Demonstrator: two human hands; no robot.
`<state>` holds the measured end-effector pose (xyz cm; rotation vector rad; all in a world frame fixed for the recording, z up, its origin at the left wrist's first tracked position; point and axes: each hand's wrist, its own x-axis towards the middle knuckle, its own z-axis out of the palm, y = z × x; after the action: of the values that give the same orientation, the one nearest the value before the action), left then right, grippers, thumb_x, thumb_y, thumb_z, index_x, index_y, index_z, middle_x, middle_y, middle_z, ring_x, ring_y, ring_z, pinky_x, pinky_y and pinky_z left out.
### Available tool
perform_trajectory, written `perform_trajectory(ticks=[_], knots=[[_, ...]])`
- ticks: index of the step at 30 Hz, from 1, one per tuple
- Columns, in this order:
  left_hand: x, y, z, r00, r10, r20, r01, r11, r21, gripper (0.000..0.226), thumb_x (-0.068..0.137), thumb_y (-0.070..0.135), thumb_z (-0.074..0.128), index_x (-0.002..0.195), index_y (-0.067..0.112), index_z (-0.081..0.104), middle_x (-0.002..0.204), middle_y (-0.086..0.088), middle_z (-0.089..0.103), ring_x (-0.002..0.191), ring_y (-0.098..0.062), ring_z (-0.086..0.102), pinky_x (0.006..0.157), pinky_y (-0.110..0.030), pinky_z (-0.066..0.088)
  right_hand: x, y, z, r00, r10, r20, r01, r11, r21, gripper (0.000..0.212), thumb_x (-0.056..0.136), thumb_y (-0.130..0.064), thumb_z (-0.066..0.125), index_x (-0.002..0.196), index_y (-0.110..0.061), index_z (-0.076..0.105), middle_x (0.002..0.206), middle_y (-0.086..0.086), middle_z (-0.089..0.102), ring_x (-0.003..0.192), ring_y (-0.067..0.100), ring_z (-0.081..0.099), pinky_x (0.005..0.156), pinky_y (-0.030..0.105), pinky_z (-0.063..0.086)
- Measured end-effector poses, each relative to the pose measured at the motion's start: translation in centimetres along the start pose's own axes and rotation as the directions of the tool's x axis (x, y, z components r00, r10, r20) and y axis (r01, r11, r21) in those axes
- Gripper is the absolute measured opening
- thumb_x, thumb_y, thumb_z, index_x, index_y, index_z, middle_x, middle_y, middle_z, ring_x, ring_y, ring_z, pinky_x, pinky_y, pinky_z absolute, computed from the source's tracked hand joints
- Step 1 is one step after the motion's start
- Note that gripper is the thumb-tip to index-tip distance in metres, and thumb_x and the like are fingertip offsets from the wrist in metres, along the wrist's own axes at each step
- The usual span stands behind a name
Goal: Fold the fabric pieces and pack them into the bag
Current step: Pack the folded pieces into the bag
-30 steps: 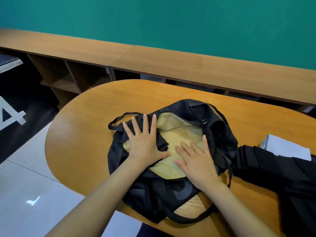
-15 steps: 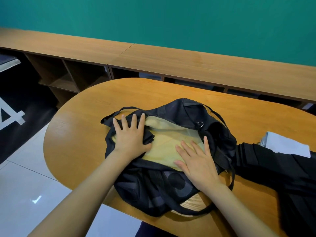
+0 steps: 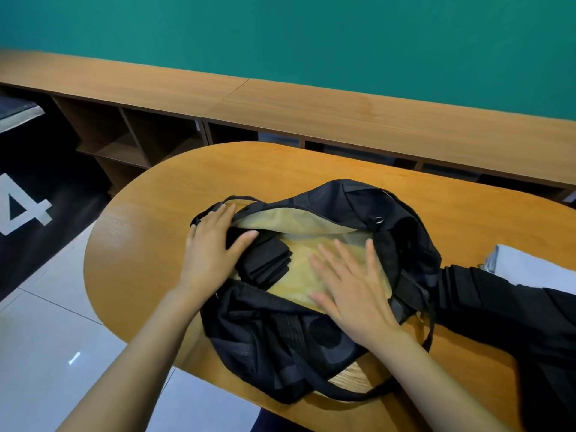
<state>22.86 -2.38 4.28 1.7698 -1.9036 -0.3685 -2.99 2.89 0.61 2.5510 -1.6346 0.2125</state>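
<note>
Black and slack, a soft bag (image 3: 280, 347) lies unzipped on an oval wood-grain worktop (image 3: 149, 244), with smooth yellow fabric (image 3: 299, 275) inside beside a folded black piece (image 3: 268, 260). The left hand (image 3: 212, 247) rests flat on its rim; the right hand (image 3: 352, 288), fingers spread, presses the yellow fabric. Behind are a teal wall (image 3: 311, 35) and open wooden shelving (image 3: 131, 138).

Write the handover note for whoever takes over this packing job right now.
Left grip: open, flat on the black bag's left rim, thumb by the folded black fabric inside.
Right grip: open, pressing the yellow fabric down in the bag.
Done: yellow piece and folded black piece sit in the open bag on the table.
Left: loose black fabric and pale folded cloth lie on the table's right side, outside the bag; fold if needed, then pack.
</note>
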Motion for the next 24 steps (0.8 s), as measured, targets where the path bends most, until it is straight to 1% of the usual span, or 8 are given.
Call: perform_trajectory(ticks=[3, 6, 10, 14, 16, 19, 21, 24], knots=[[0.1, -1.7, -0.4, 0.998, -0.047, -0.036, 0.039, 0.98, -0.193, 0.058, 0.095, 0.042, 0.054, 0.146, 0.014, 0.045, 0.152, -0.006, 0.042, 0.142, -0.019, 0.034, 0.117, -0.036, 0.027, 2.9, -2.8, -0.8, 0.991, -0.133, -0.022, 0.134, 0.983, 0.122, 0.066, 0.099, -0.063, 0.011, 0.155, -0.029, 0.022, 0.163, -0.002, 0.014, 0.151, 0.027, 0.002, 0.118, 0.056, -0.006], [-0.1, -2.3, -0.3, 0.996, -0.054, -0.075, 0.037, 0.975, -0.22, 0.042, 0.1, 0.028, 0.053, 0.138, 0.013, 0.055, 0.145, -0.006, 0.05, 0.137, -0.019, 0.042, 0.107, -0.025, 0.031, 6.1, -4.8, -0.7, 0.973, -0.228, -0.031, 0.23, 0.959, 0.169, 0.064, 0.098, -0.06, 0.014, 0.156, -0.031, 0.014, 0.164, -0.005, 0.009, 0.151, 0.025, -0.005, 0.119, 0.055, -0.007], [0.5, -2.2, -1.2, 0.991, -0.038, -0.127, 0.004, 0.967, -0.254, 0.033, 0.103, 0.026, 0.046, 0.128, 0.015, 0.064, 0.114, -0.002, 0.07, 0.105, -0.017, 0.064, 0.082, -0.025, 0.048, 7.8, -6.2, 0.4, 0.959, -0.282, 0.034, 0.272, 0.946, 0.176, 0.068, 0.096, -0.064, 0.0, 0.156, -0.035, 0.013, 0.163, -0.011, 0.01, 0.152, 0.022, 0.001, 0.117, 0.061, -0.005], [1.1, -0.5, -3.4, 0.965, 0.032, -0.26, -0.096, 0.967, -0.237, 0.032, 0.104, 0.03, 0.043, 0.118, 0.017, 0.068, 0.095, 0.002, 0.071, 0.084, -0.015, 0.064, 0.072, -0.035, 0.051, 7.8, -6.4, 1.0, 0.968, -0.248, 0.027, 0.238, 0.95, 0.203, 0.071, 0.094, -0.065, -0.006, 0.155, -0.036, 0.016, 0.163, -0.013, 0.014, 0.151, 0.022, 0.006, 0.115, 0.062, -0.01], [1.4, 0.3, -3.9, 0.965, 0.05, -0.257, -0.107, 0.971, -0.212, 0.033, 0.104, 0.032, 0.042, 0.116, 0.015, 0.068, 0.089, -0.002, 0.071, 0.08, -0.02, 0.064, 0.07, -0.041, 0.05, 8.0, -6.5, 0.7, 0.968, -0.245, 0.045, 0.229, 0.946, 0.229, 0.073, 0.093, -0.065, -0.006, 0.155, -0.035, 0.017, 0.163, -0.013, 0.013, 0.151, 0.02, 0.004, 0.115, 0.062, -0.012], [1.0, 0.8, -3.0, 0.995, 0.084, -0.049, -0.088, 0.993, -0.083, 0.036, 0.104, 0.034, 0.04, 0.128, 0.018, 0.062, 0.114, -0.007, 0.07, 0.105, -0.024, 0.063, 0.083, -0.036, 0.049, 7.5, -6.1, 0.0, 0.97, -0.241, 0.021, 0.229, 0.943, 0.243, 0.07, 0.095, -0.065, -0.003, 0.155, -0.034, 0.015, 0.163, -0.012, 0.012, 0.151, 0.016, -0.001, 0.116, 0.058, -0.014], [0.1, 0.8, -1.8, 0.981, 0.123, 0.147, -0.144, 0.979, 0.143, 0.045, 0.103, 0.043, 0.035, 0.138, 0.022, 0.054, 0.143, 0.0, 0.053, 0.137, -0.017, 0.041, 0.112, -0.038, 0.029, 6.3, -4.8, -0.4, 0.975, -0.218, -0.036, 0.221, 0.954, 0.205, 0.068, 0.099, -0.062, 0.001, 0.155, -0.031, 0.021, 0.161, -0.011, 0.019, 0.151, 0.014, 0.005, 0.118, 0.054, -0.012], [-1.0, 1.2, -1.2, 0.969, 0.104, 0.223, -0.177, 0.924, 0.339, 0.061, 0.097, 0.059, 0.021, 0.136, 0.027, 0.056, 0.152, 0.006, 0.042, 0.148, -0.013, 0.019, 0.119, -0.045, 0.0, 3.8, -2.2, -0.6, 0.98, -0.189, -0.063, 0.196, 0.972, 0.13, 0.064, 0.103, -0.058, 0.008, 0.152, -0.026, 0.034, 0.159, -0.008, 0.026, 0.15, 0.015, 0.012, 0.119, 0.055, -0.005]])
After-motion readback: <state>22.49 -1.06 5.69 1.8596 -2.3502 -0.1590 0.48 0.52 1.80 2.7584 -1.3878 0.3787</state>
